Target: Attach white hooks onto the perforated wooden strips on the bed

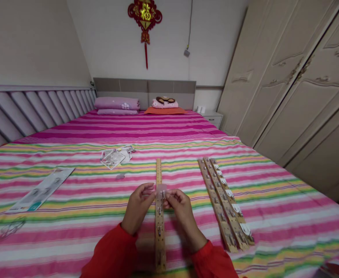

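Note:
Between my two hands is a small clear plastic piece (161,188) with a shiny metal bit at its lower edge. The fingertips of my left hand (139,208) pinch its left side, while my right hand (182,210) grips it from the right, near the metal bit. Right below lies a long, narrow wooden strip (160,249) with rows of holes, pointing away from me. Several small metal fittings (159,231) sit along its nearer part; the far part shows only holes. My fingers partly hide the strip's middle.
To the right lie three similar strips (224,204) side by side, bearing metal fittings, one also with white pieces. A clear package (42,191), a pile of clear wrappers (115,156) and a thin wire-like tangle (13,227) lie left on the striped bedspread (100,247).

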`<state>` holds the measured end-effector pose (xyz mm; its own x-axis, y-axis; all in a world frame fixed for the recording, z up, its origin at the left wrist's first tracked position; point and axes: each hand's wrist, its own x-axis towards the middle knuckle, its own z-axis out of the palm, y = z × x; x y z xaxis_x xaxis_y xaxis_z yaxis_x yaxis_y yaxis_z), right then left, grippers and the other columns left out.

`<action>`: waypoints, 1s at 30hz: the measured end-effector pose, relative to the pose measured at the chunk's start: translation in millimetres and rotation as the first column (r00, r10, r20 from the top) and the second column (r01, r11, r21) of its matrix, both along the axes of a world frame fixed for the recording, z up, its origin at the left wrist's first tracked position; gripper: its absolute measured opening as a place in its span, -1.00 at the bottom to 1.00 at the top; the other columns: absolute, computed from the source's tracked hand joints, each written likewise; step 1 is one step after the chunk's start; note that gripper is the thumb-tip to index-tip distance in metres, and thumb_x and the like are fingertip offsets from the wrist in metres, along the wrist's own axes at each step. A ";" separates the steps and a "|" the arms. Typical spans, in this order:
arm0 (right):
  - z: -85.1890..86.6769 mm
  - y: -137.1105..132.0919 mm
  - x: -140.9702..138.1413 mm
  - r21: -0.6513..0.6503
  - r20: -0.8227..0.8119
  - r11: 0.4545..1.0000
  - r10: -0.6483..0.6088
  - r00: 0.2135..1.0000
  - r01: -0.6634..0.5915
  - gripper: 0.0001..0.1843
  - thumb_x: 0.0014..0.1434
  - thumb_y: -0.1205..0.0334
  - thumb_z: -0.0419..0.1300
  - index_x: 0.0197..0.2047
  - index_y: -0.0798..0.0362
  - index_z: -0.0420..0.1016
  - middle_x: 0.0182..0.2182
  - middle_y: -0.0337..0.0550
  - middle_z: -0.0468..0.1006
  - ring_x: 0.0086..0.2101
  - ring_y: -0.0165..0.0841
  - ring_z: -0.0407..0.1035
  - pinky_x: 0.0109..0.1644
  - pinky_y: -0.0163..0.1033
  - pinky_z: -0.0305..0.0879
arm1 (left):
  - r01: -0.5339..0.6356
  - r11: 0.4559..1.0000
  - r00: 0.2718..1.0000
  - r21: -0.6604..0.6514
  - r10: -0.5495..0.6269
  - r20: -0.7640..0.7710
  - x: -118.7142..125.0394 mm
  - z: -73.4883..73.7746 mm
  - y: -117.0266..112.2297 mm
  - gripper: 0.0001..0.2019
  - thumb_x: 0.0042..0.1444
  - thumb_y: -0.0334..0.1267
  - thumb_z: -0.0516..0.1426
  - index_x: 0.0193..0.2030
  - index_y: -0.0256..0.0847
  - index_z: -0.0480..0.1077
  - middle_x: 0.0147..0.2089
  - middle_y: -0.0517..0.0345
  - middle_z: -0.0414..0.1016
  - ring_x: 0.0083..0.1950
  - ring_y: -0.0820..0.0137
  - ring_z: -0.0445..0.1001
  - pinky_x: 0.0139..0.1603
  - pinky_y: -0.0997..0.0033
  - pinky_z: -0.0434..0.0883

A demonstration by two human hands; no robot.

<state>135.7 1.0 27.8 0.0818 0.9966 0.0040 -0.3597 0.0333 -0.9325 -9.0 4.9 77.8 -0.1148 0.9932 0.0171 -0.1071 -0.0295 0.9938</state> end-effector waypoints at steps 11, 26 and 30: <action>-5.5 56.5 -2.4 -0.041 -0.039 0.999 0.011 0.999 -0.013 -0.74 -0.20 0.11 0.38 -0.57 0.12 0.47 -0.72 -0.27 0.48 -0.68 -0.48 0.33 -0.56 -0.39 0.28 | 0.085 0.996 0.996 -0.028 -0.086 -0.028 4.7 -37.0 65.3 -0.77 -0.28 -0.22 0.34 -0.48 -0.29 0.47 -0.51 0.18 0.50 -0.46 0.47 0.42 -0.38 0.51 0.34; -49.9 95.2 -9.8 -0.118 0.054 0.990 -0.073 0.996 0.079 -0.85 -0.25 0.22 0.28 -0.62 0.10 0.42 -0.80 -0.35 0.37 -0.74 -0.49 0.18 -0.66 -0.40 0.05 | -0.035 0.997 0.957 -0.069 0.014 -0.288 5.7 -77.5 99.1 -0.84 -0.30 -0.17 0.18 -0.61 -0.22 0.37 -0.61 0.25 0.43 -0.49 0.40 0.40 -0.38 0.41 0.30; -55.2 98.2 -10.5 -0.123 0.071 0.988 -0.083 0.994 0.091 -0.86 -0.25 0.22 0.27 -0.61 0.09 0.42 -0.81 -0.36 0.36 -0.74 -0.49 0.16 -0.66 -0.39 0.03 | -0.051 0.996 0.949 -0.070 0.027 -0.313 4.8 -84.4 102.8 -0.82 -0.31 -0.14 0.18 -0.61 -0.22 0.38 -0.61 0.23 0.43 -0.48 0.38 0.39 -0.37 0.39 0.30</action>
